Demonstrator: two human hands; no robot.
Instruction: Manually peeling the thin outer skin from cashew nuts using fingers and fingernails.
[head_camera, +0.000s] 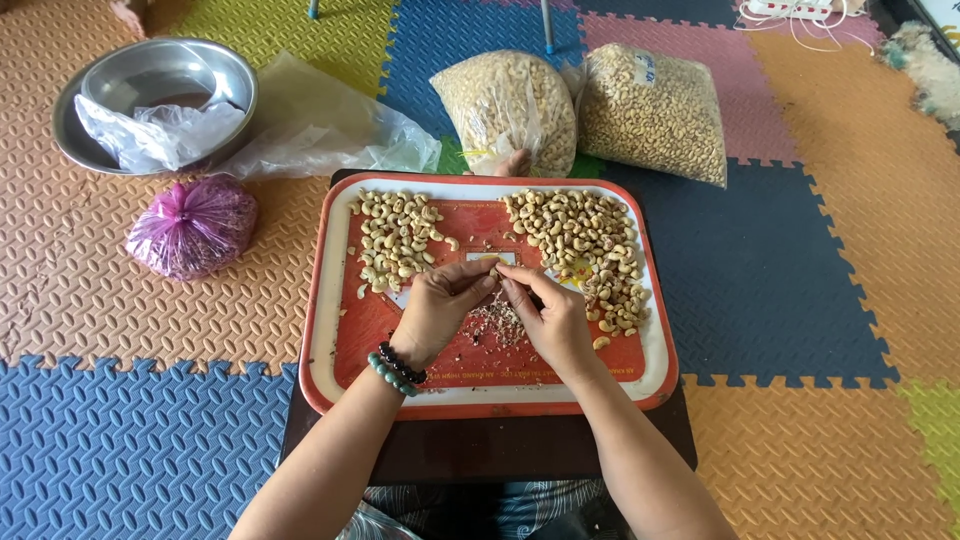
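Both hands meet over the middle of the red tray (322, 300), whose long axis runs left to right across the person's lap. The left hand (437, 305) and right hand (552, 318) pinch a single cashew nut (497, 270) between their fingertips; the fingers are narrowed to a tight pinch, thumbs against forefingers. The nut is too small to tell which way it points. Directly below the fingertips, on the tray centre, lies a small heap of skin flakes (497, 325). On the tray's left half sits a loose pile of cashews (395, 240); on its right half, a denser pile (585, 240). Beyond the tray's far edge stand two clear bags of cashews (655, 110).
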